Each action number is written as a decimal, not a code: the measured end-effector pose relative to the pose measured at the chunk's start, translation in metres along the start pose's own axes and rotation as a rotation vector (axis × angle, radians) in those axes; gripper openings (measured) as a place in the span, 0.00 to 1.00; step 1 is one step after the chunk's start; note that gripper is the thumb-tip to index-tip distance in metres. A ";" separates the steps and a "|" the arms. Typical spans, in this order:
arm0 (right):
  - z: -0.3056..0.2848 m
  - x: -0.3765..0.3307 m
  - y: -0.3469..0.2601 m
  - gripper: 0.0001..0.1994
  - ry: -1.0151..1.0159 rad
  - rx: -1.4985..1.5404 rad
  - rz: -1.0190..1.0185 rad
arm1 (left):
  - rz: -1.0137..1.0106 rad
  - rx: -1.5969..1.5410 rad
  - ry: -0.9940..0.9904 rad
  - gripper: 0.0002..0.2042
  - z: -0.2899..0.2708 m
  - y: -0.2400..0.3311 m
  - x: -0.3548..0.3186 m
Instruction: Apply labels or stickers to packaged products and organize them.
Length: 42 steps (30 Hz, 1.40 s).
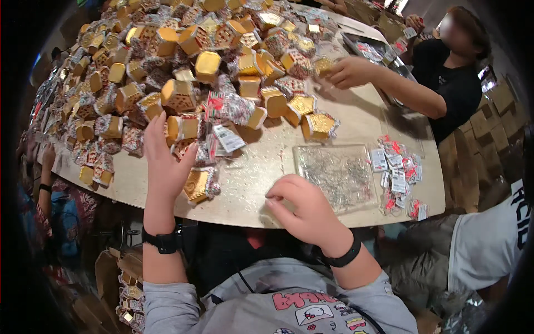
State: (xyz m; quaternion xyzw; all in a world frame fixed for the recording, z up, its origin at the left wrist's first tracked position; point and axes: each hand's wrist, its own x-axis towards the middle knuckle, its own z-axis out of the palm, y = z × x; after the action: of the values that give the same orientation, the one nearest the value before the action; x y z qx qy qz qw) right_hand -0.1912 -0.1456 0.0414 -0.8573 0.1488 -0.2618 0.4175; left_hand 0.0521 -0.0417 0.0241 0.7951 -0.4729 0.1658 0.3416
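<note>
My left hand (164,158) is open, thumb and fingers apart, at the near edge of a heap of gold-bottomed packages. Its fingertips are by a gold-bottomed package (179,94) in clear printed wrap; I cannot tell whether they touch it. Just right of that hand lies a bagged package (233,108) with a red bow and a white label card (228,138). Another gold package (199,185) sits near the table's front edge. My right hand (300,206) hovers over that edge, thumb and fingers pinched; what they hold, if anything, is too small to see.
Beyond my right hand is a clear shallow tray (300,161) of thin wire-like pieces. Several red bows with white tags (397,178) lie right of it. A person in black (453,72) reaches across the far right toward the heap. Another person's arm (47,167) is at the left.
</note>
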 end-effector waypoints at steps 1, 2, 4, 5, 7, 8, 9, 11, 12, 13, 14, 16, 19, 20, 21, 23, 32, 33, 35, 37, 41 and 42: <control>0.000 0.001 -0.001 0.05 -0.007 -0.036 -0.009 | 0.058 0.022 0.059 0.32 -0.001 0.014 -0.001; 0.002 0.003 0.000 0.05 -0.004 -0.046 -0.008 | 0.060 0.013 0.063 0.32 -0.001 0.020 0.000; 0.005 0.006 0.004 0.05 -0.035 -0.020 0.053 | 0.341 -0.010 -0.146 0.28 0.001 0.029 0.000; 0.009 0.004 0.007 0.05 -0.042 -0.016 0.054 | 0.363 -0.013 -0.186 0.22 0.004 0.036 -0.002; 0.011 0.006 0.004 0.05 -0.053 -0.046 0.043 | 0.319 0.135 -0.346 0.21 0.010 0.045 -0.004; 0.010 0.010 0.004 0.06 -0.050 -0.071 0.021 | 0.287 0.295 -0.499 0.20 0.015 0.047 0.001; 0.010 0.008 0.006 0.06 -0.040 -0.074 0.018 | 0.298 0.308 -0.462 0.15 0.021 0.046 -0.003; 0.014 -0.001 0.009 0.06 -0.076 -0.042 0.110 | 0.305 0.309 -0.474 0.13 0.027 0.050 -0.003; 0.015 0.000 0.010 0.06 -0.064 -0.043 0.118 | 0.302 0.309 -0.493 0.11 0.030 0.051 -0.003; 0.014 0.003 0.013 0.06 -0.062 -0.067 0.102 | 0.374 0.290 -0.441 0.09 0.032 0.050 0.002; 0.012 0.003 0.014 0.06 -0.072 -0.090 0.088 | 0.375 0.283 -0.449 0.09 0.032 0.053 0.002; 0.010 -0.002 0.013 0.06 -0.060 -0.084 0.075 | 0.395 0.309 -0.459 0.09 0.033 0.058 -0.001; 0.008 -0.005 0.021 0.06 -0.027 -0.050 0.131 | 0.413 0.282 -0.482 0.06 0.045 0.061 0.000; 0.007 -0.007 0.019 0.06 -0.031 -0.044 0.129 | 0.406 0.273 -0.481 0.06 0.048 0.062 -0.003; 0.005 -0.008 0.016 0.06 -0.033 -0.040 0.146 | 0.420 0.257 -0.435 0.05 0.053 0.062 -0.004; 0.004 -0.010 0.016 0.06 -0.021 -0.053 0.140 | 0.458 0.305 -0.442 0.04 0.058 0.062 -0.009; -0.013 -0.021 0.021 0.06 0.063 -0.032 0.089 | 0.591 0.202 -0.514 0.03 0.055 0.073 -0.019; -0.020 -0.021 0.023 0.06 0.099 -0.042 0.111 | 0.615 0.215 -0.549 0.05 0.051 0.073 -0.021; -0.032 -0.028 0.029 0.05 0.178 -0.100 0.136 | 0.593 0.216 -0.542 0.07 0.050 0.074 -0.029; -0.044 -0.035 0.036 0.05 0.188 -0.140 0.241 | 0.542 0.205 -0.510 0.11 0.051 0.073 -0.037; -0.061 -0.051 0.050 0.06 0.246 -0.298 0.282 | 0.489 0.147 -0.564 0.11 0.053 0.081 -0.042; -0.066 -0.054 0.050 0.06 0.228 -0.291 0.269 | 0.468 0.158 -0.561 0.11 0.054 0.080 -0.046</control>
State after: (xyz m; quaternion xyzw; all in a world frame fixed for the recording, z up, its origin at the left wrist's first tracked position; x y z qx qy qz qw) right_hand -0.2749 -0.1923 0.0181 -0.8458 0.3441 -0.2748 0.3011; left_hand -0.0428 -0.0762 -0.0105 0.7038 -0.7029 0.0512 0.0894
